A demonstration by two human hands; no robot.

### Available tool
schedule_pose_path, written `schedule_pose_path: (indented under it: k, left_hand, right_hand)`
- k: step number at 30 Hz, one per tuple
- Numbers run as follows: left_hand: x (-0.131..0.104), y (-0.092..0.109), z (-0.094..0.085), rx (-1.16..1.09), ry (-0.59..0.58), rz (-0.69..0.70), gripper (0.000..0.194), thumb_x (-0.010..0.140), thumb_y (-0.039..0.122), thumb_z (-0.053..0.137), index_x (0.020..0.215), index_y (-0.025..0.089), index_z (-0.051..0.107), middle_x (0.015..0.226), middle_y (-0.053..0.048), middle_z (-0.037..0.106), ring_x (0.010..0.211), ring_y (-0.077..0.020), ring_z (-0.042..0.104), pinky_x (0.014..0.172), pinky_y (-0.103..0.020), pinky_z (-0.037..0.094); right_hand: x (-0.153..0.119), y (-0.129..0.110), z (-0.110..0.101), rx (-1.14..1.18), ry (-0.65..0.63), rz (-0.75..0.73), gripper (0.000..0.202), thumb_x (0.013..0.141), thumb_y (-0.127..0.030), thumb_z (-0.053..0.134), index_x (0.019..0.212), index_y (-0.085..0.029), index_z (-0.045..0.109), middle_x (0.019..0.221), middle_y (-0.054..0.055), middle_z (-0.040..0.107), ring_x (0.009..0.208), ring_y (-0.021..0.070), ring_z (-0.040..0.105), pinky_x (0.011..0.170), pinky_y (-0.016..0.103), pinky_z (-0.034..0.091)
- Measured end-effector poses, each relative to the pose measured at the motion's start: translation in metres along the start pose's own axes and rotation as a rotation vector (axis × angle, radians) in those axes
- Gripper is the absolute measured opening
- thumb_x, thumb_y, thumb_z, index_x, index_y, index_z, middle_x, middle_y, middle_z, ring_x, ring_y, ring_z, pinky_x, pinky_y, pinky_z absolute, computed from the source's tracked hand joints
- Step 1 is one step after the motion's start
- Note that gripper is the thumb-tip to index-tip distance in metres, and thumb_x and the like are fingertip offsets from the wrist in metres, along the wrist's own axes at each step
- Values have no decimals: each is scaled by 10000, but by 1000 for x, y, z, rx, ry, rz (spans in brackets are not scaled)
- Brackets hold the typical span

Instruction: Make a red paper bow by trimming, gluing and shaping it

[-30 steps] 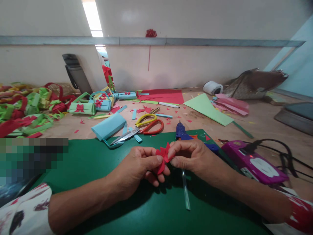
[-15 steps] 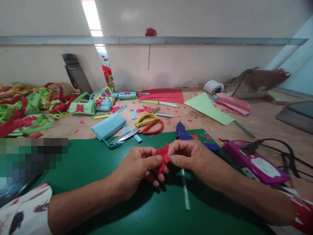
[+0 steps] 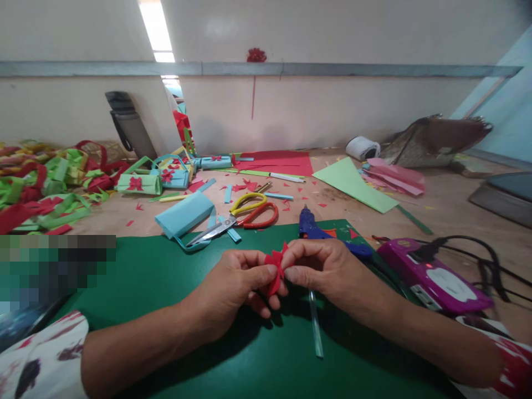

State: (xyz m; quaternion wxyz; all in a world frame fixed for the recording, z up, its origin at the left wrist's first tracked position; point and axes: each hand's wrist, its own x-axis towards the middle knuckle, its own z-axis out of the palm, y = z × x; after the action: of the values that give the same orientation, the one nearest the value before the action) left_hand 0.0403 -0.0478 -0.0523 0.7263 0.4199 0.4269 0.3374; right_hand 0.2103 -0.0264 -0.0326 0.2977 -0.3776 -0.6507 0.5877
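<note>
A small red paper bow (image 3: 274, 281) is held between my two hands above the green mat (image 3: 141, 277). My left hand (image 3: 239, 280) pinches its left side between thumb and forefinger, the other fingers curled beneath. My right hand (image 3: 318, 266) pinches its right edge with thumb and forefinger. Under the right hand lies a clear glue stick (image 3: 316, 327). Just behind that hand rests a blue glue gun (image 3: 307, 223), partly hidden. Scissors (image 3: 249, 213) with one yellow and one red handle lie beyond the hands, their blades over a light blue paper roll's (image 3: 185, 213) strap.
Small paper bags with red bows (image 3: 139, 184) and a pile of coloured paper pieces (image 3: 50, 188) stand at the left. A purple power strip (image 3: 436, 277) with black cables sits at the right. Farther back are a green paper sheet (image 3: 355, 185), a pen (image 3: 286, 178) and a handbag (image 3: 436, 141).
My right thumb and forefinger have shifted slightly left and closed further over the bow's right edge. My left hand stays almost still.
</note>
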Motion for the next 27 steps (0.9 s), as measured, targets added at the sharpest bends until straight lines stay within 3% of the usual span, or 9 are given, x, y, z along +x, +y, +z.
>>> schedule_pose_path:
  k: [27]
  left_hand:
    - [1, -1, 0, 7, -19, -1, 135, 774, 249, 581, 750, 117, 598, 680, -29, 606, 518, -77, 535, 460, -167, 440]
  right_hand:
    - [0, 7, -1, 47, -7, -86, 36, 737, -153, 661, 704, -155, 675, 686, -15, 581, 595, 101, 599, 602, 233, 484]
